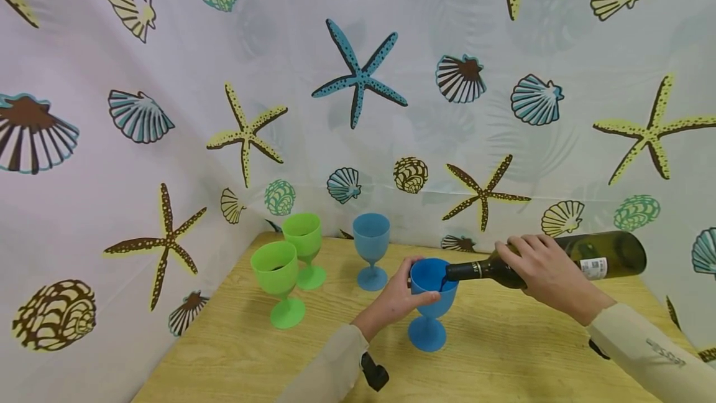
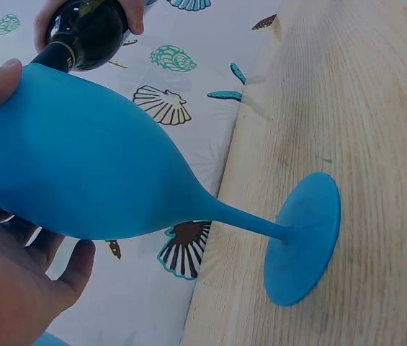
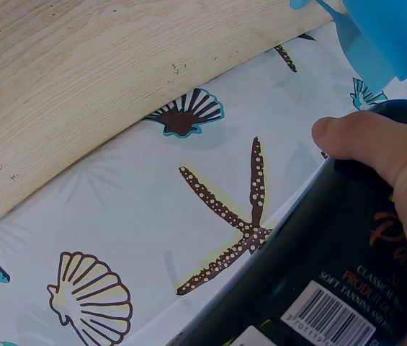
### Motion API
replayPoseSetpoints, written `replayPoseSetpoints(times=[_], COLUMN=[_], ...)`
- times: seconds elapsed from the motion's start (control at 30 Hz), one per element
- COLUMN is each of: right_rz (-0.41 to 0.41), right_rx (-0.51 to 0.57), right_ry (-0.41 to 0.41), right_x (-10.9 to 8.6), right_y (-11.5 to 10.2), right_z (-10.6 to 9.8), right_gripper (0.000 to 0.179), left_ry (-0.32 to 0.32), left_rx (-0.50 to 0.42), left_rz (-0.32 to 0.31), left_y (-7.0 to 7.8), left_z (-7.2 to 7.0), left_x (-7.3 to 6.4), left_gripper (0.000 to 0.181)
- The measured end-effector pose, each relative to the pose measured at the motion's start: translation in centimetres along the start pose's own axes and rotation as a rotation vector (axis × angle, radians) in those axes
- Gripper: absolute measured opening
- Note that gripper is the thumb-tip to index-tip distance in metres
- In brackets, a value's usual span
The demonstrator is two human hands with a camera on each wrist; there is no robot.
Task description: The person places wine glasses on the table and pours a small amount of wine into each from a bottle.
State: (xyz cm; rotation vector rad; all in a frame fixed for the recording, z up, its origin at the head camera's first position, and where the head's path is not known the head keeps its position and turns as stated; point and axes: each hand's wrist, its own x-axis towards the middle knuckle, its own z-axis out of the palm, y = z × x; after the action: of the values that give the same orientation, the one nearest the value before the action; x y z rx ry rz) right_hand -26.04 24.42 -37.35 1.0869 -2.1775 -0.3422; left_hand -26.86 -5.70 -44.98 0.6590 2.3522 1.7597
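Observation:
A blue plastic goblet [image 1: 439,307] stands upright on the wooden table. My left hand [image 1: 394,298] holds its bowl from the left, with the thumb across the near side and the fingers around the far side. My right hand [image 1: 545,271] grips a dark green wine bottle [image 1: 612,252] around its shoulder and body. The bottle lies almost level, its mouth just over the goblet's rim, and a thin dark stream runs from it into the bowl. In the left wrist view, the goblet's foot [image 2: 304,241] sits on the table. A barcode label [image 3: 329,317] shows on the bottle.
A second blue goblet [image 1: 371,238] stands behind, near the table's back edge. Two green goblets stand at the left; the nearer green goblet [image 1: 276,272] has something dark inside. A cloth [image 1: 391,135] printed with shells and starfish hangs behind the wooden table [image 1: 224,353].

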Motion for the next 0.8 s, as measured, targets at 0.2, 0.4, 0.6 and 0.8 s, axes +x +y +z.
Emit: replayPoseSetpoints(times=[0.2,0.4,0.6,0.8], right_rz=[0.001,0.002,-0.001,-0.004], right_rx=[0.007,-0.001,-0.004,-0.007], right_ry=[0.007,-0.002,-0.002,-0.002], right_x=[0.06,0.10,0.05,0.06], right_y=[-0.02,-0.07,-0.08,0.00], right_z=[-0.02,-0.08,-0.05,-0.02], right_gripper=[0.084,0.085,0.085,0.086], left_ry=[0.004,0.007,0.008,0.011], left_rx=[0.009,0.018,0.003,0.003], left_rz=[0.007,0.012,0.003,0.004], left_y=[0.02,-0.02,-0.06,-0.18], left_z=[-0.02,-0.01,0.08,0.12], left_x=[-0.02,-0.03,0.02,0.08], left_gripper=[0.073,0.074,0.073,0.073])
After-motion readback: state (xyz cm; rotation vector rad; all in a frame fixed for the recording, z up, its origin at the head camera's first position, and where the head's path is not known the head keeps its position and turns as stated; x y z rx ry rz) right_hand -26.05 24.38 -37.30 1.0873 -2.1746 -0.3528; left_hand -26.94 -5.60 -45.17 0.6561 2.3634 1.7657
